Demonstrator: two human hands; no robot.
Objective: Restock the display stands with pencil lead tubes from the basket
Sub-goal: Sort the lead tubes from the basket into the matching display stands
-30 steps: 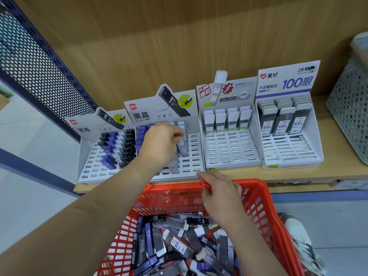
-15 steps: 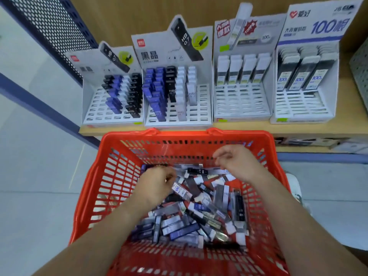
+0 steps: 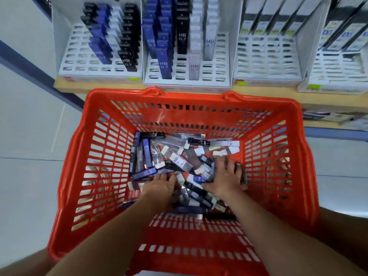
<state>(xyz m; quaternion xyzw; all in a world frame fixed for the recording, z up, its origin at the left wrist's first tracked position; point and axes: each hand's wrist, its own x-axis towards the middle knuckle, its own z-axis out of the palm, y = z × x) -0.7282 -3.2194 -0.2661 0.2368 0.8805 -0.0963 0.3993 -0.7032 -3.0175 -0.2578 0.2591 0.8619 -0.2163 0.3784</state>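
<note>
Hands both down inside the red basket (image 3: 103,156), on top of the loose pile of pencil lead tubes (image 3: 179,161) covering its floor. Pile is a jumble: blue, black, clear/grey ones w/ white caps, lying every which way. A few are marked HB 0.7, one has a "100" label.

Left hand (image 3: 161,187) sits on the near-left part of the pile, knuckles up, fingertips tucked down btwn tubes. Can't tell if it's actually got hold of one. Right hand (image 3: 225,181) lies flat on the near-right part, fingers spread out straight, thumb pointing left, not gripping anything afaict. A dark tube (image 3: 242,175) lies right along its pinky side, touching.

Basket's far rim is just under the front edge of the wooden shelf (image 3: 95,84). Four white display stands (image 3: 187,84) sit on it side by side.
- Leftmost stand (image 3: 69,46): black, blue and white tubes upright in rows.
- 2nd stand (image 3: 221,62): blue rows on the left, then black, then white/clear, HB 0.7 print.
- 3rd stand (image 3: 266,62): tubes standing in the back rows.
- 4th stand (image 3: 334,68): grey tubes w/ "100" labels at the back, partly cut off by the frame edge.

Light floor (image 3: 29,176) off to the left.
</note>
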